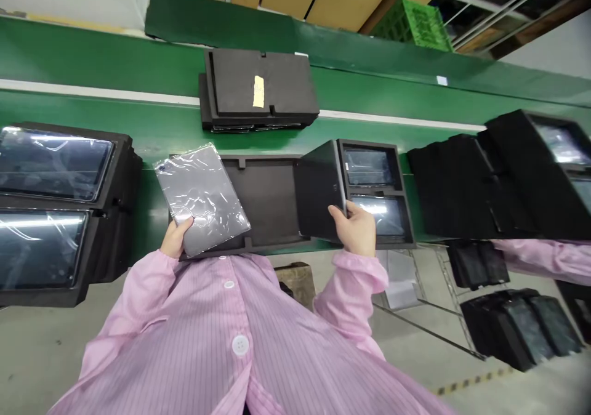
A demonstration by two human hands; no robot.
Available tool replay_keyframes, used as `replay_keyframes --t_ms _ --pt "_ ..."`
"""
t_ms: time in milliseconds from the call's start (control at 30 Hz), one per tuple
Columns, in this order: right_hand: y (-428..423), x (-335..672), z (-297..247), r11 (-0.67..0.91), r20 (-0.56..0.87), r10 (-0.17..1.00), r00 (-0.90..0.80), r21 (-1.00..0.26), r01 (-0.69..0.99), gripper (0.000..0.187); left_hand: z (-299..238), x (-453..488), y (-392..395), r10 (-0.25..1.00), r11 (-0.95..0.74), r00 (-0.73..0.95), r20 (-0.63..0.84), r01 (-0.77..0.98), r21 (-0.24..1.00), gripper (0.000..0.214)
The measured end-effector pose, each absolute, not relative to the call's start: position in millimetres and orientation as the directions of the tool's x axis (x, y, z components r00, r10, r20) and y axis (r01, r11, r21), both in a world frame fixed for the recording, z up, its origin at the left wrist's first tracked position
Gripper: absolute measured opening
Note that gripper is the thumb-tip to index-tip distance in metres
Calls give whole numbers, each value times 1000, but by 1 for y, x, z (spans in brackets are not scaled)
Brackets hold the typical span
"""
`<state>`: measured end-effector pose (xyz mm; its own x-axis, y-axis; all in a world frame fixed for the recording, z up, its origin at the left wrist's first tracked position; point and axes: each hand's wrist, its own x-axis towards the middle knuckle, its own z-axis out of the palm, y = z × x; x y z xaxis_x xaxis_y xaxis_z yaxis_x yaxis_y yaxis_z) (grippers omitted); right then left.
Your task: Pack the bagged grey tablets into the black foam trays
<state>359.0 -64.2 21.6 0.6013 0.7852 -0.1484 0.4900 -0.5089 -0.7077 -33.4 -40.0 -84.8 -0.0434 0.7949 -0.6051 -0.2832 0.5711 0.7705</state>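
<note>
The left hand (175, 236) is clamped on the near left corner of a wrapped tablet (203, 196), thumb on top, the clear film wrinkled and shiny. The right hand (359, 230) pinches the raised edge of a dark tablet (319, 187), which leans steeply with its back turned toward the left hand; whether its lower edge touches anything, I cannot tell. Between the hands lies a foam tray (272, 199) with a shallow recess, both tablets overlapping its ends in view. Just beyond the right hand is a second tray (342, 150) with two screens (369, 167) facing up. Farther out from both hands, a stack of trays (286, 85) bearing a yellow note (258, 92) sits on the green surface (161, 119).

To handle this well, I would judge, the right hand should hold by the rim, with fingertips off the screen side. The left hand wants a grip on the tablet's body rather than loose film, which could slip or snag on the tray's notches. The two tablets are best kept apart, so neither knocks the other.
</note>
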Motion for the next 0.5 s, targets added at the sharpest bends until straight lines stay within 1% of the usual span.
replay_keyframes --t_ms 67,100,200,233,300,333,400,467,500 --pt "-66 343 12 -498 -28 794 608 -604 623 34 -86 -32 -41 794 564 -56 -605 -304 768 65" --pt "-67 328 4 -468 14 814 581 -578 669 37 -87 -31 -42 794 561 -58 -605 -311 767 63" --pt "-71 274 -32 -310 101 890 445 -583 751 48 -86 -33 -43 786 569 -44 -617 -340 749 57" --pt "-73 257 -46 -273 99 911 400 -582 766 53 -85 -34 -44 780 575 -37 -625 -351 739 56" --pt "-74 233 -72 -256 68 927 370 -607 753 58 -84 -34 -45 764 592 -28 -644 -367 718 53" --pt "-74 228 -82 -253 49 931 362 -629 735 57 -84 -35 -46 756 600 -27 -654 -370 709 52" --pt "-70 228 -95 -245 30 933 359 -677 694 46 -84 -35 -47 743 614 -27 -669 -372 696 49" --pt "-60 237 -97 -234 33 930 367 -715 659 32 -84 -33 -48 735 626 -11 -678 -372 685 44" --pt "-53 241 -95 -227 38 928 372 -732 642 30 -83 -32 -49 738 629 6 -675 -367 685 42"
